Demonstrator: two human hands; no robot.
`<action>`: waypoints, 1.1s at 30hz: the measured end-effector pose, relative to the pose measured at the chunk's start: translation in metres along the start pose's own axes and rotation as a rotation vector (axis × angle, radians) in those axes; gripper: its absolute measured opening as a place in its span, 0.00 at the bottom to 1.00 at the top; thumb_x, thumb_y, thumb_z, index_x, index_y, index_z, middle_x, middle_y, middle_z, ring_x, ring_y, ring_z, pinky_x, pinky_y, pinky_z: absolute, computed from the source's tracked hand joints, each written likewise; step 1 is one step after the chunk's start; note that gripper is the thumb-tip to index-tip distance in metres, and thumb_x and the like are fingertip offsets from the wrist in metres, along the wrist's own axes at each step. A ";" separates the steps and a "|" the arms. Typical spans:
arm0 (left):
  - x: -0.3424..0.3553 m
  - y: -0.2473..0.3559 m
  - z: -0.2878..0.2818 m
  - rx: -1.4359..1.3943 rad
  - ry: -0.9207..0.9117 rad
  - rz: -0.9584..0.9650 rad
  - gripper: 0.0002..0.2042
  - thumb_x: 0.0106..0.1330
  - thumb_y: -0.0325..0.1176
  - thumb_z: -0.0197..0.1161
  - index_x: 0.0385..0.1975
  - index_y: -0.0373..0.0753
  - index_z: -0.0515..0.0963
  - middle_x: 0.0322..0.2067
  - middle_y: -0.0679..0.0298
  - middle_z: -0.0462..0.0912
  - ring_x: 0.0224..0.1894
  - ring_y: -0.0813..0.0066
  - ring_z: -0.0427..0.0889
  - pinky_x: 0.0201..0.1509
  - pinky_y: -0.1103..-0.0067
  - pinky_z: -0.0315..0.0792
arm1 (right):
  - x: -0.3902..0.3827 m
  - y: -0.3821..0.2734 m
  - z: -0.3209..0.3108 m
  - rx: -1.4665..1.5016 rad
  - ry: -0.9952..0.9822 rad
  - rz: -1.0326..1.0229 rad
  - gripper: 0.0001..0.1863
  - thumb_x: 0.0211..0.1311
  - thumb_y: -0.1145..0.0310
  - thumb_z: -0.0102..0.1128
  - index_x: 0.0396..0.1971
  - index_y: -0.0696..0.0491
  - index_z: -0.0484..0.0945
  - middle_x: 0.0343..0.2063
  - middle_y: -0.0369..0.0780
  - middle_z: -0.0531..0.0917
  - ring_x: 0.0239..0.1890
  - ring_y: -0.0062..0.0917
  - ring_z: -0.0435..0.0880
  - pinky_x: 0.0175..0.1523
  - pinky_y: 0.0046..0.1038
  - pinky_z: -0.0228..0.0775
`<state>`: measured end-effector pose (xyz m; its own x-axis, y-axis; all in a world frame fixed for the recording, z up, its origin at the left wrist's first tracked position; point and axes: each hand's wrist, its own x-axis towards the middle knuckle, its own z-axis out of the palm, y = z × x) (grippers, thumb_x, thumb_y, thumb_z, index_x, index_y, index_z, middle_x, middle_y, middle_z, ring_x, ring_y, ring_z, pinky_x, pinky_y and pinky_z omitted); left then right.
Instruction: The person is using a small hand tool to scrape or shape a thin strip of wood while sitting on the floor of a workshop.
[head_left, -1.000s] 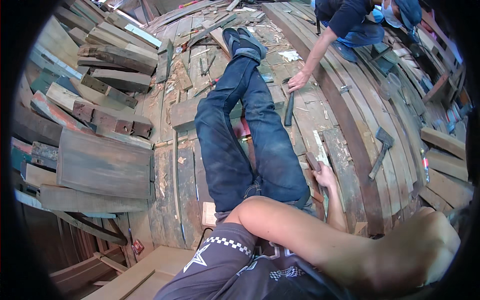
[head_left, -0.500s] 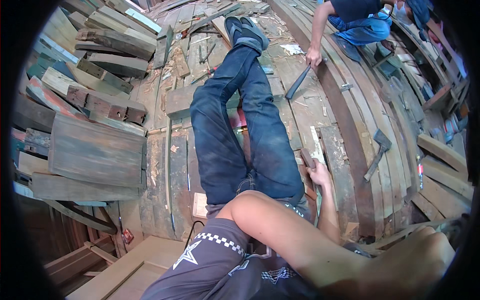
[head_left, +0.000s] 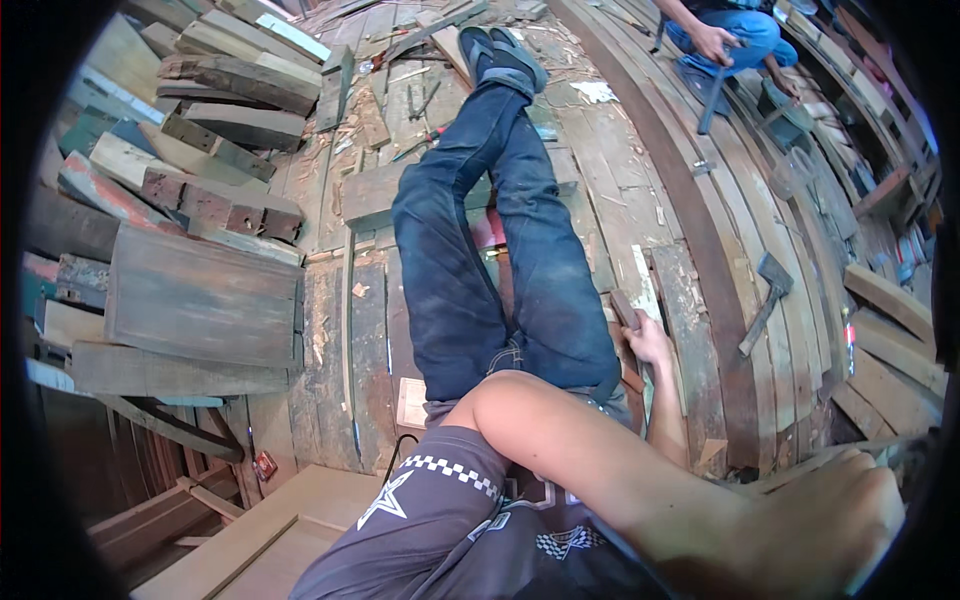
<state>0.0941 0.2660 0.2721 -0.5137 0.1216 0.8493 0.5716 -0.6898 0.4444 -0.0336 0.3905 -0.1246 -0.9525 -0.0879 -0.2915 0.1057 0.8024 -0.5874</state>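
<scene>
My right hand (head_left: 650,343) is beside my right thigh, its fingers closed around a small brown wooden piece (head_left: 625,310) that points away from me. Whether this piece is a block or part of a tool cannot be made out. My left forearm crosses my body toward the lower right. At its end my left hand (head_left: 835,515) is curled up close to the camera, knuckles outward; its fingertips and anything inside them are hidden. My legs (head_left: 455,220) stretch out over the plank floor, ankles crossed, sandals at the far end.
A hammer-like tool (head_left: 767,303) lies on curved planks (head_left: 700,230) at the right. Beyond, a co-worker's hand (head_left: 715,45) holds a dark tapered tool (head_left: 712,103). Stacked timber (head_left: 200,300) fills the left. A heavy beam (head_left: 370,195) lies under my legs among wood shavings.
The co-worker's hand and dark tool have moved up and to the right, away from my legs. My view has shifted slightly; both my hands keep nearly the same pose.
</scene>
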 end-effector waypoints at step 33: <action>-0.047 0.001 -0.307 -0.122 -0.145 -0.077 0.12 0.65 0.39 0.65 0.31 0.34 0.81 0.29 0.57 0.80 0.22 0.70 0.76 0.25 0.78 0.70 | 0.061 -0.012 -0.016 0.000 0.052 -0.034 0.27 0.54 0.68 0.63 0.55 0.61 0.72 0.24 0.54 0.82 0.31 0.44 0.85 0.40 0.41 0.74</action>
<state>-0.0779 0.0402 0.1454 -0.4506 0.2730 0.8500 0.4478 -0.7546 0.4797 -0.0977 0.3851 -0.1239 -0.9691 -0.0840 -0.2321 0.0735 0.7994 -0.5963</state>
